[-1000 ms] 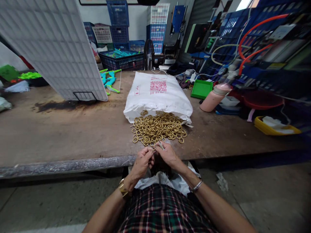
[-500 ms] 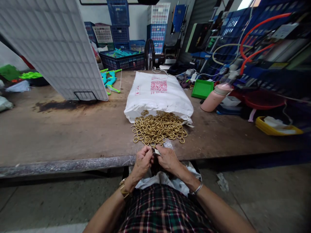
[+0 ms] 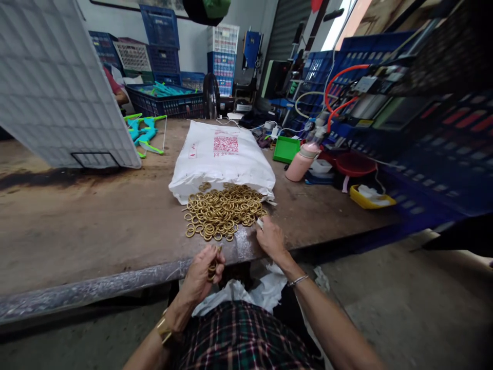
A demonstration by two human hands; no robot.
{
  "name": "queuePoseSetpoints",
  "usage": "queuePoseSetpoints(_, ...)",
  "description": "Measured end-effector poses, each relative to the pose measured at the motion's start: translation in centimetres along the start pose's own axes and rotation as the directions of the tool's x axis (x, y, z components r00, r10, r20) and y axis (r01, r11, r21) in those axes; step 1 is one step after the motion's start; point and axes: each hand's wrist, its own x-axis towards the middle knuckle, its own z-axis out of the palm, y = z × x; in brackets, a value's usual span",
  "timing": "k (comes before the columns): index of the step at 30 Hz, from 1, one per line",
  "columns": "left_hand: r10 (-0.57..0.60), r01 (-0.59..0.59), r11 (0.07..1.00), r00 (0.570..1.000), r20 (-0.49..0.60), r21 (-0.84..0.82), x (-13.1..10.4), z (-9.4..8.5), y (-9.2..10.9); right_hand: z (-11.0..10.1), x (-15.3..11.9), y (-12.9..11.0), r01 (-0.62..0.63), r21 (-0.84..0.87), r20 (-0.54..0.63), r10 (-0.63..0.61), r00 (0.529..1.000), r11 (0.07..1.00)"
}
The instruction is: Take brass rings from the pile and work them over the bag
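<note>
A pile of brass-coloured rings lies on the worktable, spilling from the mouth of a white woven sack with a red printed code. My left hand is closed around a few rings, in front of the pile at the table's near edge. At the pile's right side, my right hand has its fingers bent together over a small pale flat piece, whose kind I cannot make out. Its fingertips are close to the outer rings; whether they touch is unclear.
A white ribbed panel stands on the left, beside a blue and green toy bow. To the right are a green tray, a pink bottle, a red bowl and a yellow tray. Stacked crates stand behind.
My hands, together before, are now apart. The right has gone to the right edge of the pile with the pale piece; the left stays near the table edge. The camera view has turned right.
</note>
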Motion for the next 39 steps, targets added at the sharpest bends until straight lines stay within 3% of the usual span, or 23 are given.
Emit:
queuePoseSetpoints(5,-0.044,0.043,0.998,0.999,-0.011,-0.047,0.4,-0.5,-0.4,0.6,0.8,1.6,-0.053,-0.011,-0.022,0.052,0.998,0.999)
queuePoseSetpoints(16,-0.145,0.152,0.948,0.988,0.045,-0.278,0.6,-1.5,-0.5,0.8,1.3,1.9,-0.148,0.004,0.014,0.148,0.989,0.989)
queuePoseSetpoints(25,-0.169,0.17,0.947,0.985,0.029,-0.272,0.7,-1.4,-0.6,0.9,1.4,2.1,-0.081,-0.033,0.029,0.082,0.996,0.996)
queuePoseSetpoints(30,-0.179,0.173,0.966,0.984,-0.01,-0.191,1.0,-1.2,-1.0,1.5,0.2,2.4,0.059,0.005,-0.032,-0.059,0.998,0.998)
queuePoseSetpoints(33,-0.121,0.118,0.99,0.992,-0.039,-0.076,1.2,-0.8,-1.2,1.9,-0.7,1.8,0.138,0.114,-0.049,-0.133,0.99,0.984)
queuePoseSetpoints(35,-0.066,0.067,0.998,0.994,-0.084,0.001,1.1,-0.5,-1.1,1.9,-1.3,0.9,0.18,0.289,-0.05,-0.173,0.984,0.94)
queuePoseSetpoints(37,-0.03,0.036,0.998,0.992,-0.125,0.053,1.1,-0.2,-1.0,1.8,-1.9,-0.4,0.18,0.545,-0.022,-0.201,0.979,0.819)
queuePoseSetpoints(39,-0.021,0.032,0.997,0.989,-0.146,0.077,1.0,-0.1,-0.8,1.7,-2.6,-1.9,0.067,0.799,0.085,-0.222,0.971,0.598)
